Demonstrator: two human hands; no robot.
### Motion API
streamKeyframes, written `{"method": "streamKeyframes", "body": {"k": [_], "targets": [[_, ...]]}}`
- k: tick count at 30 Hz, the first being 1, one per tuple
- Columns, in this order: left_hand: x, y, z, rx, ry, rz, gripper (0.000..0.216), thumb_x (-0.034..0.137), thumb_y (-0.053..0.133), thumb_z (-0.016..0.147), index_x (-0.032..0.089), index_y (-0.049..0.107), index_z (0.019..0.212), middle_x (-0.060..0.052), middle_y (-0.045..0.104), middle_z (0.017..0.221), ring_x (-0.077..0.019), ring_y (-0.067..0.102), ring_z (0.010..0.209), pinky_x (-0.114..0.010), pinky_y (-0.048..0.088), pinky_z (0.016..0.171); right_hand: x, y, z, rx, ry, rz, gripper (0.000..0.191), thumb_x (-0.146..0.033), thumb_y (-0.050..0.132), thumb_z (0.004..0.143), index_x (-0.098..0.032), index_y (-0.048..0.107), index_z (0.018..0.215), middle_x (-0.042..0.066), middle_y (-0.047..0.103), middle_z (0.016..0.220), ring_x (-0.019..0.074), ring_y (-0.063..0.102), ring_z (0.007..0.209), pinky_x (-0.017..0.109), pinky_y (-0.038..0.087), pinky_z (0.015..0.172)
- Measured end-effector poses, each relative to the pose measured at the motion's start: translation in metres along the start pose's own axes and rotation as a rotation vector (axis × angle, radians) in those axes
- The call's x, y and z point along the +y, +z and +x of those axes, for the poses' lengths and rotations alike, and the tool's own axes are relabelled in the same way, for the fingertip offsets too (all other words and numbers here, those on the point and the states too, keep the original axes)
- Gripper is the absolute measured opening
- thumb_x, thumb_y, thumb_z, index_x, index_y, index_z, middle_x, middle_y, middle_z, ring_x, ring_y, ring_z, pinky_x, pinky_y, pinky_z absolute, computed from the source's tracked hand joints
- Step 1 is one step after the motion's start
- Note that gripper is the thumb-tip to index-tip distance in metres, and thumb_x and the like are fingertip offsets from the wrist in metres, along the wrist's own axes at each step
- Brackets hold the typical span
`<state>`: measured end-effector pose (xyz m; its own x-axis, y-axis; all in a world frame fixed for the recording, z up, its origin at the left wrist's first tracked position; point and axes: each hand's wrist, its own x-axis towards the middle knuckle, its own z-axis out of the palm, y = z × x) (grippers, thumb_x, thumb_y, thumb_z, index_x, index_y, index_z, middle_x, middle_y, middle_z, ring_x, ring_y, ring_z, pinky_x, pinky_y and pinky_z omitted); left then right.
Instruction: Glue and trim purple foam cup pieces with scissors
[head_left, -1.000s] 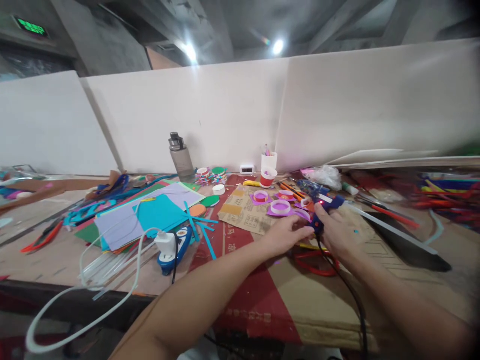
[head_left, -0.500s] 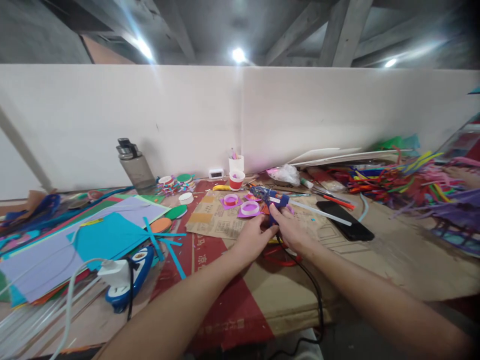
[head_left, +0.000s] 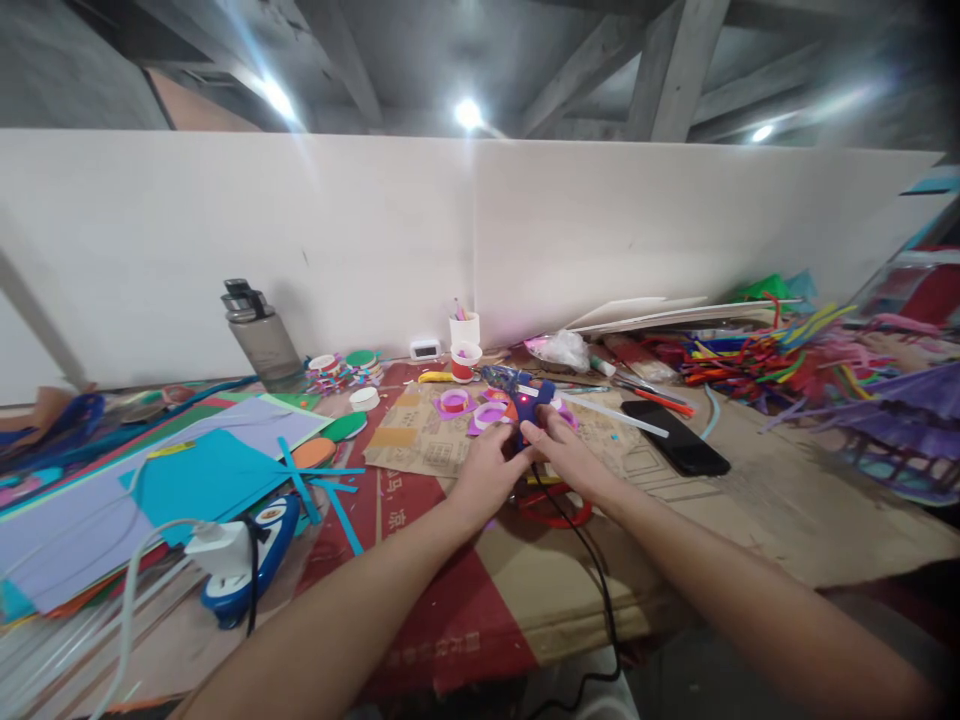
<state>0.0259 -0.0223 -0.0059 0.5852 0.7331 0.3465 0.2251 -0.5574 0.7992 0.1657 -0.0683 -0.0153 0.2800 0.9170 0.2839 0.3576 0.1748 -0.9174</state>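
Note:
My right hand (head_left: 566, 455) is closed around the back of a blue hot glue gun (head_left: 534, 400), with its thumb on the handle. A red light glows on the gun's side, and a long translucent glue stick (head_left: 622, 412) sticks out of its rear. My left hand (head_left: 489, 462) closes on the same handle from the left, its fingertips partly hidden. The nozzle points left, above purple pieces bearing a white ring (head_left: 493, 416) and a red ring (head_left: 454, 401). A black cord (head_left: 592, 545) runs from the handle over the table edge.
A black phone (head_left: 679, 440) lies at right, before heaped colourful strips (head_left: 750, 355). At left are blue paper sheets (head_left: 214, 480), a power strip (head_left: 255, 570) and a bottle (head_left: 262, 340). A red-and-white cup (head_left: 466, 362) stands behind the cardboard sheet (head_left: 420, 440).
The glue gun and both hands have shifted slightly left, and the gun has turned so its red light shows. The camera view has swung a little to the right.

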Motion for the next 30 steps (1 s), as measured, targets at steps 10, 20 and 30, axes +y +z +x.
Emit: {"method": "streamKeyframes", "body": {"k": [10,20,30], "targets": [[0.002,-0.006,-0.001,0.006,-0.005,-0.015,0.022,0.037,0.063,0.086,0.017,0.068,0.094,-0.005,0.068,0.091,-0.0202,0.058,0.086,-0.032,0.041,0.079,0.013,-0.063,-0.010,0.039,-0.062,-0.463,0.038,-0.051,0.046,0.094,-0.019,0.065,0.104,0.010,0.069,0.104,0.0253,0.063,0.097,0.040,0.047,0.092],[0.006,-0.005,-0.002,0.009,-0.022,0.015,0.021,0.039,0.063,0.086,0.018,0.065,0.084,-0.002,0.063,0.082,-0.0180,0.053,0.079,-0.030,0.038,0.073,0.060,-0.168,-0.023,0.251,0.299,-1.346,0.065,-0.057,0.049,0.090,-0.008,0.052,0.134,0.026,0.062,0.118,0.0429,0.060,0.111,0.050,0.046,0.086],[0.011,-0.006,-0.004,0.018,-0.005,0.006,0.022,0.037,0.064,0.085,0.018,0.059,0.075,-0.001,0.060,0.079,-0.0169,0.051,0.077,-0.029,0.037,0.072,0.083,-0.175,-0.023,0.230,0.338,-1.322,0.068,-0.060,0.054,0.086,-0.005,0.055,0.127,0.032,0.063,0.121,0.0478,0.062,0.108,0.054,0.048,0.082]]}}
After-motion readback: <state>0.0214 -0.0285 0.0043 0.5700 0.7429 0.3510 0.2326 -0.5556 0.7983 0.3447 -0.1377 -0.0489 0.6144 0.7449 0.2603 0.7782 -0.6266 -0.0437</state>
